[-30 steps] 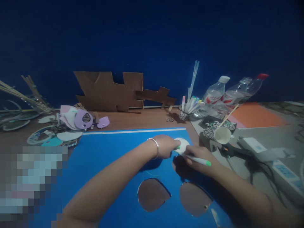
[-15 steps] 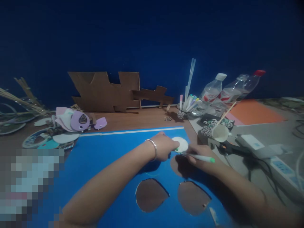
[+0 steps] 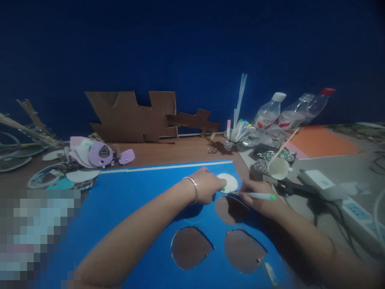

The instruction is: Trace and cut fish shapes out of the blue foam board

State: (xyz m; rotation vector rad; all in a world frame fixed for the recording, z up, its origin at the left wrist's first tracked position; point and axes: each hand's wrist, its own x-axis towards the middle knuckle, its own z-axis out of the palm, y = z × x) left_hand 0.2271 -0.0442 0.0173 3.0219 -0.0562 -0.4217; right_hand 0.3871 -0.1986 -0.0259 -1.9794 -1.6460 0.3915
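Note:
A blue sheet with several cut-out holes lies on the brown table. Near its upper right part, my left hand presses a white rounded piece down with a finger; its other fingers are curled. A bit of green shows at that fingertip. My right hand grips a white marker with a green end, its tip side pointing left at the lower edge of the white piece. Just below the marker is one hole, partly in shadow.
Brown cardboard leans on the wall. A cup of markers, plastic bottles, a white cup and a power strip stand right. Purple cut pieces lie left.
My right hand has shifted slightly to the right with the marker, which now lies a little flatter. My left hand has stayed on the white piece.

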